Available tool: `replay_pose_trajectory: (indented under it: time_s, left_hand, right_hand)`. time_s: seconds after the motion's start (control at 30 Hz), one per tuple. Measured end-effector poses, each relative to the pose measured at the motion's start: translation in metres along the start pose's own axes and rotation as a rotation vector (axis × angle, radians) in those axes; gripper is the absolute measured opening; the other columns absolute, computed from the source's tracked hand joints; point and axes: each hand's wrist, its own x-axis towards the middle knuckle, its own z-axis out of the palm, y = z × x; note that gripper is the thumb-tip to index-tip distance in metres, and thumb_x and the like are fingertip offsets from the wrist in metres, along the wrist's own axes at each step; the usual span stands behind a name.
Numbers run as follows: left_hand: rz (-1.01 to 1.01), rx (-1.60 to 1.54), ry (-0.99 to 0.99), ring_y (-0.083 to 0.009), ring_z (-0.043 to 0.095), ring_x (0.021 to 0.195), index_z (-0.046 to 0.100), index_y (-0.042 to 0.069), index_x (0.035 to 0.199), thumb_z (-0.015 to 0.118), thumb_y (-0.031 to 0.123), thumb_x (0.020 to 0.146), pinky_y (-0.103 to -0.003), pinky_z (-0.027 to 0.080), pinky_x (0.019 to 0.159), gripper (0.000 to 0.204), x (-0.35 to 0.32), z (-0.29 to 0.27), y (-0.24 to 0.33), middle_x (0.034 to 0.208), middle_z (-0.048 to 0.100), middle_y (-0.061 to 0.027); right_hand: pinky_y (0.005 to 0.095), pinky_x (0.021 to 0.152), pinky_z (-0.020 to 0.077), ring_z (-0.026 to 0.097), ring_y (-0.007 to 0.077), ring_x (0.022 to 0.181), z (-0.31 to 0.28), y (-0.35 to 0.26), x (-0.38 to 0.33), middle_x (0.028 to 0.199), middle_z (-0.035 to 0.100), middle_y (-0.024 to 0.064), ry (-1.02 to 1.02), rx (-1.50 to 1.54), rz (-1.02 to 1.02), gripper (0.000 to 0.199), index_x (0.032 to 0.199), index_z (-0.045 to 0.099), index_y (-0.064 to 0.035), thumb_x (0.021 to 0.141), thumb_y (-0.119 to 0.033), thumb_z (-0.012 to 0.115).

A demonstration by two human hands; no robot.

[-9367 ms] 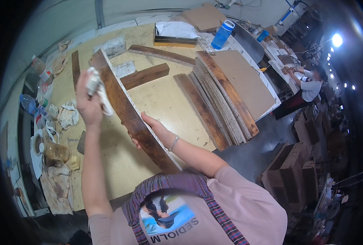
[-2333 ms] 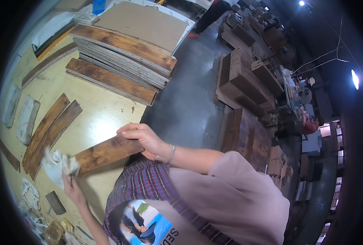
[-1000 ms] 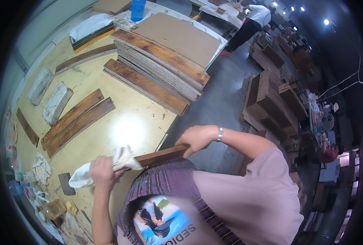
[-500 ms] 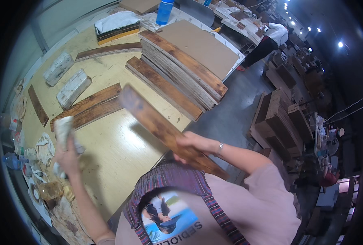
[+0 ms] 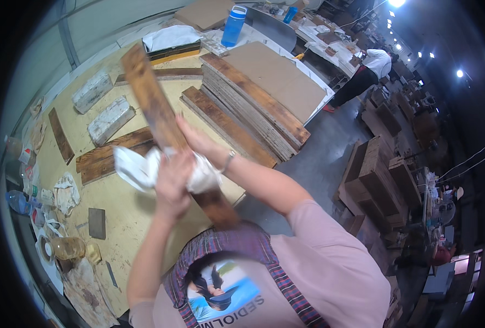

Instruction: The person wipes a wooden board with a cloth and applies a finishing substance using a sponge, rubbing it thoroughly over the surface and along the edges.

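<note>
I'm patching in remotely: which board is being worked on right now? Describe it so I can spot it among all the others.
Start at the pale workbench with the tall stack of planks along its right edge. Left of that stack, one long dark-stained plank is raised off the bench, slanting away from the person. Unlike the boards lying flat, it is held by the right hand while the left hand presses a white rag against it.

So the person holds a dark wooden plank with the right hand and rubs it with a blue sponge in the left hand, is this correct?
Not quite: the head view shows no blue sponge. The left hand presses a white cloth against the dark wooden plank. The rest stands: the right hand holds the plank.
</note>
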Motion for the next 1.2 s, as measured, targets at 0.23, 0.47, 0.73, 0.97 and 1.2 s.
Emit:
replay_pose_trajectory:
  time_s: [0.23, 0.47, 0.73, 0.97, 1.2]
  left_hand:
    - [-0.729, -0.258, -0.162, -0.0338, 0.061, 0.114, 0.064, -0.001, 0.113, 0.065, 0.000, 0.076, -0.042, 0.047, 0.099, 0.037, -0.110, -0.035, -0.021, 0.116, 0.067, -0.0162]
    - [-0.989, -0.918, 0.207, -0.0168, 0.061, 0.107, 0.058, -0.007, 0.124, 0.059, 0.013, 0.097, -0.030, 0.046, 0.095, 0.034, -0.069, -0.056, -0.017, 0.120, 0.065, -0.0138]
    - [-1.056, -0.900, 0.388, -0.0030, 0.050, 0.073, 0.063, -0.002, 0.096, 0.060, 0.012, 0.095, -0.020, 0.042, 0.065, 0.014, -0.081, -0.057, 0.024, 0.083, 0.058, 0.0042]
    - [-1.097, -0.698, 0.181, -0.0074, 0.053, 0.072, 0.065, 0.000, 0.087, 0.060, 0.018, 0.097, -0.026, 0.045, 0.066, 0.021, -0.148, -0.071, 0.006, 0.075, 0.061, -0.0001]
    - [-1.183, 0.871, 0.259, -0.0322, 0.061, 0.101, 0.062, 0.003, 0.118, 0.070, 0.023, 0.086, -0.043, 0.050, 0.086, 0.038, -0.253, -0.204, -0.050, 0.109, 0.065, -0.0162]
  right_hand:
    - [0.0412, 0.058, 0.0579, 0.067, 0.0286, 0.066, -0.009, -0.038, 0.037, 0.078, 0.062, 0.0146, 0.068, 0.168, -0.291, 0.081, 0.124, 0.044, -0.0048, 0.093, -0.075, 0.016]
    - [0.0458, 0.066, 0.0544, 0.064, 0.0300, 0.071, 0.017, -0.030, 0.061, 0.083, 0.061, 0.0153, -0.067, 0.407, -0.275, 0.085, 0.129, 0.042, -0.0080, 0.091, -0.077, 0.013]
    - [0.0476, 0.078, 0.0583, 0.068, 0.0354, 0.091, 0.064, 0.006, 0.067, 0.096, 0.065, 0.0171, -0.010, 0.232, -0.141, 0.061, 0.128, 0.047, -0.0065, 0.101, -0.058, 0.028]
    - [0.0443, 0.070, 0.0602, 0.069, 0.0312, 0.082, 0.083, 0.052, 0.040, 0.096, 0.066, 0.0191, 0.151, -0.034, 0.004, 0.032, 0.115, 0.050, -0.0005, 0.101, -0.029, 0.049]
    - [0.0478, 0.070, 0.0613, 0.069, 0.0321, 0.086, 0.101, 0.044, 0.037, 0.099, 0.062, 0.0172, 0.042, -0.057, 0.049, 0.034, 0.119, 0.049, 0.0016, 0.099, -0.025, 0.053]
